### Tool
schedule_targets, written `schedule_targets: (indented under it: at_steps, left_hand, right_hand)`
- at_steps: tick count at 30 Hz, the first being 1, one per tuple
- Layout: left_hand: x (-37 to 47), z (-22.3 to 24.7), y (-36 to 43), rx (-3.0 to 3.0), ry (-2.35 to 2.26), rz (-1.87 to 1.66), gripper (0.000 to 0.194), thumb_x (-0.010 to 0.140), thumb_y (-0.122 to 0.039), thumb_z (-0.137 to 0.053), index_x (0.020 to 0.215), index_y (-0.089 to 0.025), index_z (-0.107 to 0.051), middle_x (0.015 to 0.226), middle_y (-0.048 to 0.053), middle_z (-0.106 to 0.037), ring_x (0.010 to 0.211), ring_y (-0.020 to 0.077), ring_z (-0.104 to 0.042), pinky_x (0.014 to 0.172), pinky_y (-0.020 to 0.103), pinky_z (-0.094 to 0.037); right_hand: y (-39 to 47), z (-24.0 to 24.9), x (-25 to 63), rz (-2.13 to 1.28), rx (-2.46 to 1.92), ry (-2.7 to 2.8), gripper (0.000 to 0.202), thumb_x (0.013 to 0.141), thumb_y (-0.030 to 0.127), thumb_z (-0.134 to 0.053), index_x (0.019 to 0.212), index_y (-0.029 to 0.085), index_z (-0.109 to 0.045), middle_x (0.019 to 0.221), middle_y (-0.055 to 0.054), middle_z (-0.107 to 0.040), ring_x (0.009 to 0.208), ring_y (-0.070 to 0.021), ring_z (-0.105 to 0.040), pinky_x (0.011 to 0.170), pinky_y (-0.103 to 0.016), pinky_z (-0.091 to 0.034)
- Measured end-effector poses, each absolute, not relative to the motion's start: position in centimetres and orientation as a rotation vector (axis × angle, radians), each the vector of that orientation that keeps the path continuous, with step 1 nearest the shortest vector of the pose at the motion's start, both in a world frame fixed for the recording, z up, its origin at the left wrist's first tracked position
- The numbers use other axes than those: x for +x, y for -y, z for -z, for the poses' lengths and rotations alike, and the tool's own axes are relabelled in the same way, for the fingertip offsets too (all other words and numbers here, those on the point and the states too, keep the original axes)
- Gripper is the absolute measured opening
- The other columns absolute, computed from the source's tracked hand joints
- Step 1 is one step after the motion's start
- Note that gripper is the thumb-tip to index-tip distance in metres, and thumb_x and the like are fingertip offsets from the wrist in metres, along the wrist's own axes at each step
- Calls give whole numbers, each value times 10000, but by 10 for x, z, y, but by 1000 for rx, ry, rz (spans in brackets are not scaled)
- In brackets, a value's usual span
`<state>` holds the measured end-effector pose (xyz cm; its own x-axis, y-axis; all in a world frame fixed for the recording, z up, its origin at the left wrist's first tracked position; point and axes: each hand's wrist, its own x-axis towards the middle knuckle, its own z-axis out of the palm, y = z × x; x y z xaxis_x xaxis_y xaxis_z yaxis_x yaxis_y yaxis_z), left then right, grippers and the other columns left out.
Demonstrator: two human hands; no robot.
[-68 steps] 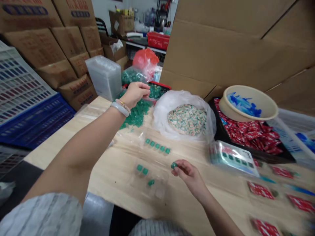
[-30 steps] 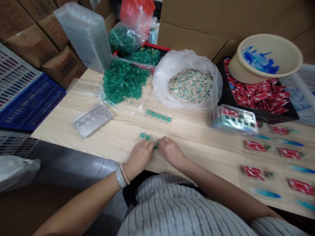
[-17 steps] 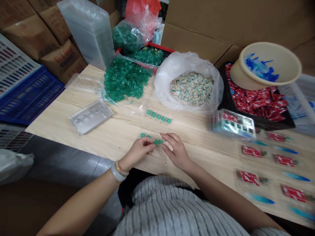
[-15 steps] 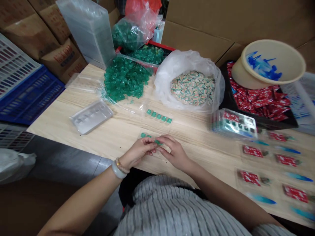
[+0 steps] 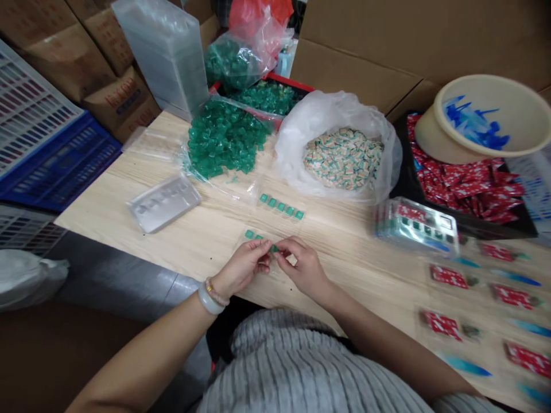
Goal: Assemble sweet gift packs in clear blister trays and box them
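Observation:
My left hand (image 5: 244, 267) and my right hand (image 5: 305, 272) meet at the table's front edge, both closed in a pinch on one small green plastic piece (image 5: 274, 248). Their fingertips partly hide it. Just beyond my left fingers, more green pieces (image 5: 249, 234) sit in a clear plastic tray that my hands partly cover. Farther back lies another clear tray with a row of green square pieces (image 5: 281, 207). A big heap of loose green pieces (image 5: 228, 137) rests on a plastic bag behind that.
A white bag of small printed squares (image 5: 344, 158) stands at the back centre. To the right are a cream tub (image 5: 477, 152), red packets (image 5: 469, 186), stacked filled trays (image 5: 417, 226) and laid-out trays with red packets (image 5: 448, 276). An upturned clear tray (image 5: 163, 203) lies left.
The whole view has shifted slightly. My right thumb and forefinger have drawn closer together around the green piece, while both hands stay at nearly the same spot.

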<state>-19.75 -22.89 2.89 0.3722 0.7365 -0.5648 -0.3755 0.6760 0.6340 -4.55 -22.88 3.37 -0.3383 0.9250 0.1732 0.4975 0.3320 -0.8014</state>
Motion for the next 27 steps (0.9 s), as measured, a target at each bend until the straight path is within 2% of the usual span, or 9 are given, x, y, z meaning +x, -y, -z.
schedule_targets:
  at_steps: [3, 6, 8, 11, 15, 19, 27]
  left_hand:
    - [-202, -31, 229, 636, -981, -715, 349, 676, -464, -627, 664, -131, -527, 533, -40, -466, 474, 60, -416, 470, 193, -351]
    - [-205, -30, 230, 938, -1089, -662, 354, 732, -460, -555, 592, -140, -495, 456, -49, -419, 434, 60, -373, 451, 196, -302]
    - [-208, -27, 230, 1076, -1171, -639, 379, 781, -460, -473, 558, -153, -475, 426, -51, -389, 410, 68, -351, 435, 206, -281]
    - [-218, -19, 227, 1277, -1358, -731, 349, 821, -410, -420, 600, -158, -518, 467, -42, -421, 447, 86, -391, 468, 214, -311]
    - [-230, -8, 225, 1528, -1474, -810, 249, 845, -296, -401, 721, -162, -569, 576, -17, -504, 569, 115, -477, 582, 231, -374]
    - [-231, -3, 227, 1678, -1440, -740, 244, 855, -216, -377, 678, -164, -537, 628, 5, -527, 648, 136, -502, 655, 255, -387]
    - [-228, 0, 226, 1688, -1484, -720, 226, 844, -184, -397, 669, -159, -537, 636, 15, -535, 652, 141, -507, 667, 263, -392]
  right_hand:
    - [228, -30, -50, -1088, -1325, 1767, 66, 727, 214, -537, 760, 169, -570, 667, -13, -566, 590, -112, -524, 568, -246, -440]
    - [225, -24, -52, -1391, -1364, 1511, 155, 688, 302, -561, 752, 161, -561, 624, 2, -561, 544, -103, -507, 529, -237, -425]
    - [221, -20, -51, -1468, -1403, 1450, 191, 679, 336, -564, 746, 157, -559, 614, 4, -560, 535, -103, -501, 517, -234, -417]
    - [211, -19, -49, -1282, -1551, 1661, 141, 696, 282, -549, 740, 150, -574, 614, -2, -560, 539, -108, -503, 528, -235, -409]
    - [199, -26, -57, -826, -1622, 2297, 105, 738, 172, -511, 760, 140, -609, 721, -49, -593, 652, -134, -543, 634, -247, -413]
    - [197, -35, -72, -531, -1639, 2733, 166, 794, 162, -459, 783, 129, -621, 811, -95, -607, 778, -180, -565, 688, -264, -396]
    - [215, -24, -68, -386, -1678, 2748, 179, 837, 246, -478, 904, 165, -623, 892, -71, -606, 853, -192, -539, 740, -301, -338]
